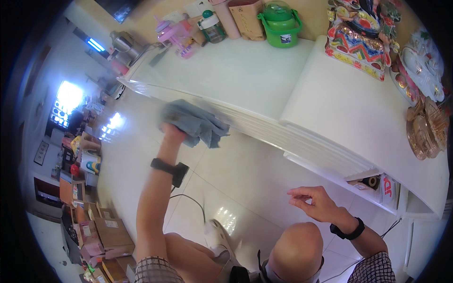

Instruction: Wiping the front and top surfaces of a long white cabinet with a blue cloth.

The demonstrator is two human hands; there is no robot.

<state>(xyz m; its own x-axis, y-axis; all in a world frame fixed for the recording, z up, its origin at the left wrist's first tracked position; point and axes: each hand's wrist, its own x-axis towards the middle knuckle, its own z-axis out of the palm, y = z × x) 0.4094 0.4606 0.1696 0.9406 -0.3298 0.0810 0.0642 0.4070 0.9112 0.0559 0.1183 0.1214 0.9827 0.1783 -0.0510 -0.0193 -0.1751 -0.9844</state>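
My left hand (173, 133) grips a blue-grey cloth (198, 122), which is blurred and hangs in loose folds. The cloth is in front of the ridged face of a long white cabinet (244, 122); whether it touches that face I cannot tell. Over the tiled floor, my right hand (313, 203) is raised and holds nothing, its fingers bent with a gap between thumb and forefinger. Each wrist wears a black strap, and a cable runs from the left one.
On the cabinet top stand a green lidded bucket (281, 30), a pink drinking bottle (177, 37), a clear jar (212, 28) and a colourful ceramic figure (361, 46). A gold-coloured vessel (424, 131) sits at the right. Cardboard boxes (113, 233) are piled at the left. A cable (193, 196) hangs near my legs.
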